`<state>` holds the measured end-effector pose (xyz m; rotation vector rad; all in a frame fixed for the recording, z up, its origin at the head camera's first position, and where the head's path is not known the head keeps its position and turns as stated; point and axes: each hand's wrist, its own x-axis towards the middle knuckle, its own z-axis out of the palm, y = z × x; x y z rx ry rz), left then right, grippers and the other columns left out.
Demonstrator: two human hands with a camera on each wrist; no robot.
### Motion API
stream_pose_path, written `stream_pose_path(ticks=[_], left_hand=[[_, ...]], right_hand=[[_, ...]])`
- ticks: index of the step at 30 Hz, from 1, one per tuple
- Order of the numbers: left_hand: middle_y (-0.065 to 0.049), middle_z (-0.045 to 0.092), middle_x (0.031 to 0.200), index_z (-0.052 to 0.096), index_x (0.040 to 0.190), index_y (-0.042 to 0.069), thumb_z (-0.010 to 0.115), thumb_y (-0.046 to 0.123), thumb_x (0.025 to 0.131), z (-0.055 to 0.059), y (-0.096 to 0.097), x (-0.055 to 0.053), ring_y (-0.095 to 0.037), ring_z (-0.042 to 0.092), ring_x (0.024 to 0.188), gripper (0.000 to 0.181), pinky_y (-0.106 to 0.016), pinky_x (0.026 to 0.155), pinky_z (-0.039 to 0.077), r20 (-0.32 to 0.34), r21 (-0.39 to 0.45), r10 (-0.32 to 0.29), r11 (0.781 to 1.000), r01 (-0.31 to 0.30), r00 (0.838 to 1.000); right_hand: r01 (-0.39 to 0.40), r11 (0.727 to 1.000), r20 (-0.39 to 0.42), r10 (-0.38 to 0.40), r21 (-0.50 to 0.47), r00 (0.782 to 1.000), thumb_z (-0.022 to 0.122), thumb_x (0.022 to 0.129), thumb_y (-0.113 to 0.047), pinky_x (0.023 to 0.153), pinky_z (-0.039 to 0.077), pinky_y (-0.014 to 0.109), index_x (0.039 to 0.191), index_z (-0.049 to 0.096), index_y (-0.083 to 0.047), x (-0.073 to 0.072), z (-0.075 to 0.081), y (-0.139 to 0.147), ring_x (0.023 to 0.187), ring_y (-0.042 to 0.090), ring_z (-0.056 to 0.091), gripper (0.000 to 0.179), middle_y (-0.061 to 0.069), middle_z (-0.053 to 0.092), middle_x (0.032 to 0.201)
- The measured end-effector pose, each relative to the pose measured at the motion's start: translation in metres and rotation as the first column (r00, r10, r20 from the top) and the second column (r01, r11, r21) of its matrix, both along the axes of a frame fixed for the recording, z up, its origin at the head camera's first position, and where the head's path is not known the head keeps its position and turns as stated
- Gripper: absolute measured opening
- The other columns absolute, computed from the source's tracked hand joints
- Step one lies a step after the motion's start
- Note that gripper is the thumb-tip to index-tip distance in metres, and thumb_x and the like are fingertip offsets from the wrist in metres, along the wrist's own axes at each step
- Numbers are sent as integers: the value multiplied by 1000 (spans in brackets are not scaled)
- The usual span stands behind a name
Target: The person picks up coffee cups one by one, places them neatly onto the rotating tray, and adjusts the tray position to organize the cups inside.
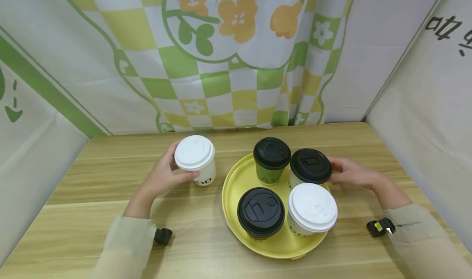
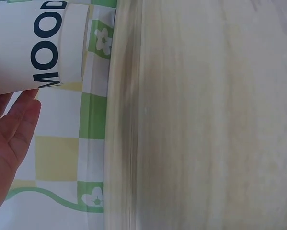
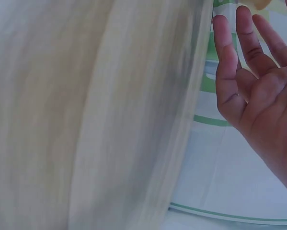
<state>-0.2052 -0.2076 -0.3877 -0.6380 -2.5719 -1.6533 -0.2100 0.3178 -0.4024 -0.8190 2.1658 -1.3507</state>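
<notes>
My left hand (image 1: pixel 164 174) grips a white paper cup (image 1: pixel 206 174) with a white lid, thumb in front and fingers behind. In the left wrist view the cup (image 2: pixel 14 48) shows dark "MOOD" lettering, and curtain is visible between its base and the tabletop. At the right, my right hand (image 1: pixel 352 173) is beside a black-lidded paper cup (image 1: pixel 311 166) on a round yellow tray (image 1: pixel 231 213); whether they touch is unclear. The right wrist view shows this hand (image 3: pixel 263 91) with spread, slightly bent fingers and nothing in its grasp.
Also on the tray stand a green cup (image 1: pixel 271 160) with a black lid, a black-lidded cup (image 1: pixel 261 212) at the front and a white-lidded cup (image 1: pixel 312 207). The wooden table (image 1: pixel 191 238) meets a checkered curtain (image 1: pixel 217 82) behind and white side walls.
</notes>
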Motion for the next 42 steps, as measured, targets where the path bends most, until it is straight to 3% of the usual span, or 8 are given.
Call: stream_pose_path(ticks=[4, 8, 12, 17, 26, 32, 39, 42], left_hand=[[-11, 48, 144, 32, 152, 11, 83, 5, 76, 0, -1, 2, -7, 53, 119, 91, -36, 99, 48, 6, -7, -1, 1000, 1, 1000], [-12, 48, 144, 32, 152, 11, 83, 4, 76, -1, -4, 5, -4, 53, 119, 92, -27, 98, 47, 0, -8, 6, 1000, -6, 1000], [-12, 49, 143, 32, 151, 9, 83, 2, 75, 0, -6, 7, -1, 53, 118, 91, -19, 95, 47, -20, 5, 12, 1000, -12, 1000], [-6, 50, 139, 33, 150, 7, 81, -2, 75, 1, -9, 9, -1, 55, 116, 89, -18, 93, 49, -41, 37, 6, 999, -5, 999], [-6, 49, 140, 32, 151, 7, 82, -2, 76, 0, -11, 12, 1, 53, 118, 90, -17, 94, 48, -39, 26, 8, 1000, -7, 999], [-3, 49, 139, 32, 151, 7, 81, -3, 75, -1, -11, 12, 0, 53, 118, 90, -18, 93, 49, -43, 28, 5, 1000, -3, 999], [-12, 49, 140, 32, 150, 5, 82, -2, 76, -1, -11, 14, 2, 53, 117, 90, -18, 92, 49, -41, 11, 1, 1000, 0, 999], [-10, 50, 139, 33, 150, 5, 81, -2, 76, -1, -10, 15, 1, 54, 117, 89, -18, 93, 49, -38, 11, -3, 1000, 3, 999]], right_hand=[[16, 999, -43, -14, 33, 999, 58, 98, -2, 86, 55, 25, 140, 51, -21, 7, 5, 1, 108, 1, 61, 46, -19, 63, 121], [13, 997, -141, -2, 77, 990, 62, 95, -2, 87, 54, 23, 134, 49, 5, 16, 10, 2, 103, 3, 63, 42, -7, 66, 111], [31, 991, -174, -9, 129, 985, 66, 94, -6, 77, 54, 26, 122, 54, 0, 25, 12, 2, 91, 9, 62, 32, 6, 64, 99], [53, 986, -166, -27, 157, 986, 69, 92, -11, 69, 52, 26, 112, 53, 0, 33, 11, 0, 83, 9, 60, 27, 9, 63, 95], [9, 993, -213, 17, 122, 977, 68, 91, -4, 64, 50, 24, 115, 51, 0, 37, 12, -9, 78, 7, 56, 30, 5, 59, 90], [-16, 994, -206, 39, 110, 978, 65, 91, 2, 64, 49, 24, 112, 50, 3, 33, 10, -9, 77, 6, 54, 26, 3, 57, 87], [-29, 995, -176, 47, 100, 983, 60, 90, 7, 66, 48, 25, 116, 47, 7, 27, 7, -8, 79, 5, 52, 29, 7, 53, 88], [-38, 995, -164, 52, 91, 985, 59, 90, 8, 68, 48, 26, 119, 46, 8, 26, 5, -7, 80, 5, 52, 31, 5, 52, 88]])
